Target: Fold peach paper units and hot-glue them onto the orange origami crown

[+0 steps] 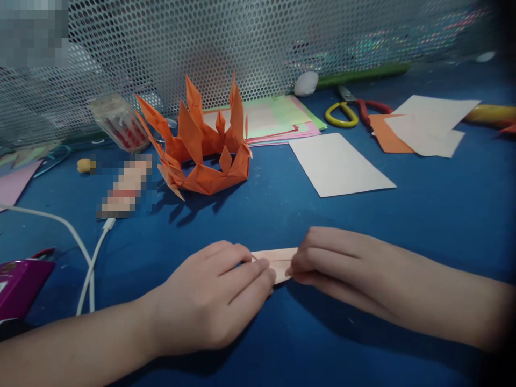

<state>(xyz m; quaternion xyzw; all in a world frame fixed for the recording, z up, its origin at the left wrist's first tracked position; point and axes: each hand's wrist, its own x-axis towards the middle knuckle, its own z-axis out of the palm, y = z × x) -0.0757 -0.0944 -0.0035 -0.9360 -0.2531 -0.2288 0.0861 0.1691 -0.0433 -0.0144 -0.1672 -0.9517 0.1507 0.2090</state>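
Note:
A small pale pink piece of folded paper (pixel 278 257) lies low over the blue table, between my two hands. My left hand (pixel 220 290) has its fingers closed on the paper's left part, fingertips pressing near the middle. On the right end, my right hand (pixel 342 263) pinches the paper with fingers held together. Much of the paper is hidden under the fingers. Beyond the hands stands an orange folded-paper crown (pixel 207 180) with several tall points. To its right lies a white sheet of paper (pixel 341 164).
Coloured paper sheets (pixel 274 118) lie behind the crown. Scissors (pixel 342 113) and loose paper pieces (pixel 431 123) are at back right. At left are a jar (pixel 121 123), a blurred-out device (pixel 127 185), a white cable (pixel 91 263) and a purple box (pixel 24 285). A perforated metal panel (pixel 258 43) borders the back.

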